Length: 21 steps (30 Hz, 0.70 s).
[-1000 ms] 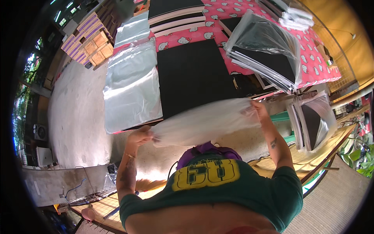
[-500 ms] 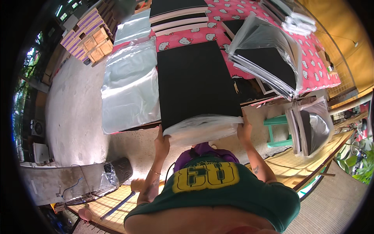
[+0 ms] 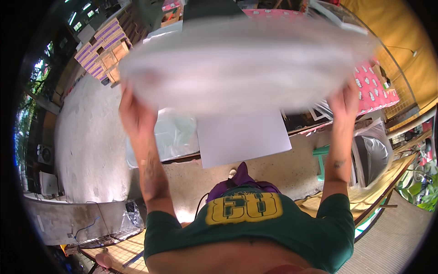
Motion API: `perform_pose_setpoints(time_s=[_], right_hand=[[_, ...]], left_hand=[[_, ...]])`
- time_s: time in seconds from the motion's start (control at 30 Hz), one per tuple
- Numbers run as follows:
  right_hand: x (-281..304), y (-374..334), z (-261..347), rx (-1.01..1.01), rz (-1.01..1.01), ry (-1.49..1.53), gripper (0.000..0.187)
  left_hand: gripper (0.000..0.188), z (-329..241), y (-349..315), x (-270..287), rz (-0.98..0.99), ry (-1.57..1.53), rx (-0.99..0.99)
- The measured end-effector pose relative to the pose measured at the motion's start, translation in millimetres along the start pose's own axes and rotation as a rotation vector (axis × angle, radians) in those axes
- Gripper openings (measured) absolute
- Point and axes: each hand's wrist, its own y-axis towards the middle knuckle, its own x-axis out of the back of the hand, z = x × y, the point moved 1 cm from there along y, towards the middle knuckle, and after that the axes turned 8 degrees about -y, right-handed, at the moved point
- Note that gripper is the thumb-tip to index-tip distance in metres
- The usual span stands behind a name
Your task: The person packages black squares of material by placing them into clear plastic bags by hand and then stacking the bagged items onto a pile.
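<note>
The translucent plastic sheet is wide, pale grey-white and blurred. It is spread flat and raised high, spanning between the left hand and the right hand. Each hand grips one lower corner; the sheet extends above both.

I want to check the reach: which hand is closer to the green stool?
Right. The right hand holds the clear plastic bag's edge above the green stool; the left hand grips the far side.
</note>
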Motion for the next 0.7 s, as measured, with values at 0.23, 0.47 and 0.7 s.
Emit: perform_pose_setpoints(time_s=[0.23, 0.47, 0.7], right_hand=[[45.7, 80.1, -55.0, -0.079, -0.223, -0.055, 0.025], [205.8, 31.4, -192.2, -0.276, -0.404, -0.116, 0.014], [200.3, -31.5, -212.4, 0.19, -0.698, -1.52, 0.029]], left_hand=[[0.024, 162.0, 82.3, 52.8, -0.163, -0.902, 0.58], [0.011, 313.6, -10.8, 137.8, -0.431, -0.632, 0.84], [0.027, 296.5, -41.2, 96.9, 0.001, 0.838, 0.215]])
